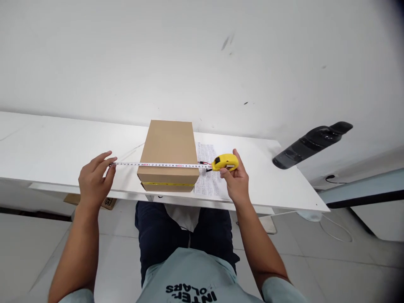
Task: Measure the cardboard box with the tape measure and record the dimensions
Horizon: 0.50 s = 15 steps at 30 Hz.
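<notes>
My right hand (236, 179) is closed around a yellow tape measure (227, 161), to the right of a brown cardboard box (172, 139). From its case the white blade (164, 165) stretches left across the near part of the box top. My left hand (96, 176) pinches the blade's free end, well to the left of the box. A yellow strip (168, 184) runs along the box's front face. Under and beside the case lies a sheet of paper covered with writing (206, 185), with small dark and red objects, perhaps pens, partly hidden there.
The box stands on a long white table (57, 143) against a white wall. A tall black bottle (309, 145) stands at the table's right end. Below the table are a piece of cardboard (109, 203) on the left and a white cable (344, 235) on the right.
</notes>
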Motion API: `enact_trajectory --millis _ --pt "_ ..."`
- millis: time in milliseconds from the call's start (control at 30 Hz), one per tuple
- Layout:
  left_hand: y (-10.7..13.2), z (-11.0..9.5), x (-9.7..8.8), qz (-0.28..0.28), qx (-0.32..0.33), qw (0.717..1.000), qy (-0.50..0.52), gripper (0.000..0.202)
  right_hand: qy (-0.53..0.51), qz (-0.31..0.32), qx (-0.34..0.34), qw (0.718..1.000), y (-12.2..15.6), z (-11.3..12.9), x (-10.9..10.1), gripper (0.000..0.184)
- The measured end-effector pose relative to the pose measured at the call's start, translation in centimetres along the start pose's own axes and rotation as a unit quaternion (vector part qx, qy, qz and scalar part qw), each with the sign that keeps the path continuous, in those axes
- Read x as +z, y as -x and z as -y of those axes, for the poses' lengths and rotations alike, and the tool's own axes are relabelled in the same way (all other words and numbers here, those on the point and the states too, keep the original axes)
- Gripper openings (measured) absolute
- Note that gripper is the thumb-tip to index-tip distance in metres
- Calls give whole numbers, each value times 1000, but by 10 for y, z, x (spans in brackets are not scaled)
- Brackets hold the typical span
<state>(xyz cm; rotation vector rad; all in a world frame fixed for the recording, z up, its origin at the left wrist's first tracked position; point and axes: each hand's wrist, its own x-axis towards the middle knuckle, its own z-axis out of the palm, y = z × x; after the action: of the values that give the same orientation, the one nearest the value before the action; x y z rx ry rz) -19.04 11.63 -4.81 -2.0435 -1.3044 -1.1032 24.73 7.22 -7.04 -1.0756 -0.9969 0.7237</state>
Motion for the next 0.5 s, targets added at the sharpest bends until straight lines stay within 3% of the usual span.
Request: enact_trajectory --millis 100,300,500 --pt "-4 -14 2 30 35 999 22 24 5 30 17 999 7 2 12 83" --pt "-2 -49 -3 150 71 984 59 52 -10 82 64 995 14 8 29 91" --pt "1 -59 -8 193 55 977 68 61 4 76 39 996 17 4 28 85"
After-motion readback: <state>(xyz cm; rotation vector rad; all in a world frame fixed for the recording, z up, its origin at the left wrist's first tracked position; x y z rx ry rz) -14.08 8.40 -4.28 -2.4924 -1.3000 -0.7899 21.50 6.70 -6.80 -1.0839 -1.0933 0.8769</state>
